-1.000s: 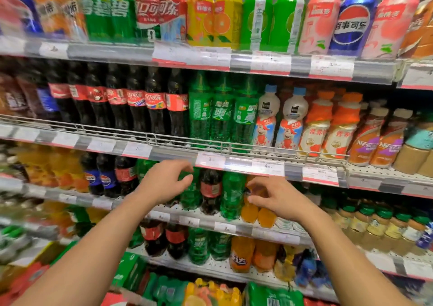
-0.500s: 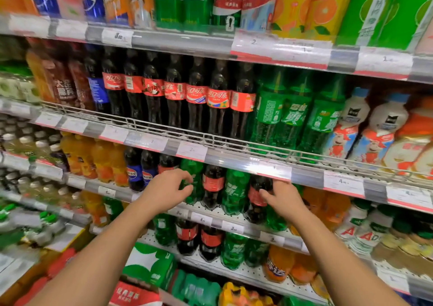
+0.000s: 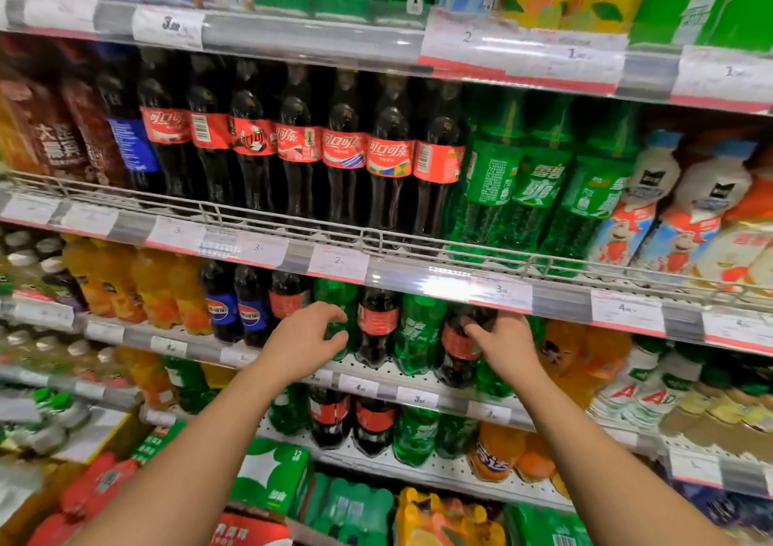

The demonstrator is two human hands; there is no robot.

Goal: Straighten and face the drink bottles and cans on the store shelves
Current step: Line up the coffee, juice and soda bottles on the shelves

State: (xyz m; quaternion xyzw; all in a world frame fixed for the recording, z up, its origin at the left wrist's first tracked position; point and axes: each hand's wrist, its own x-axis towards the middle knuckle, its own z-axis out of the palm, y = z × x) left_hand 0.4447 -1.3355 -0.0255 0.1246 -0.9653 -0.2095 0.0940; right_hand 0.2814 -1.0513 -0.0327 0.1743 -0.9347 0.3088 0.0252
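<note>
Store shelves packed with drinks fill my head view, price tags along each metal shelf edge (image 3: 556, 298). Just under that edge, my right hand (image 3: 508, 347) curls round a dark cola bottle with a red label (image 3: 458, 347). Left of that bottle stand a green bottle (image 3: 418, 336) and another cola bottle (image 3: 377, 324). Further left, my left hand (image 3: 307, 342) cups its bent fingers at a second green bottle (image 3: 338, 294); I cannot tell whether they grip it.
</note>
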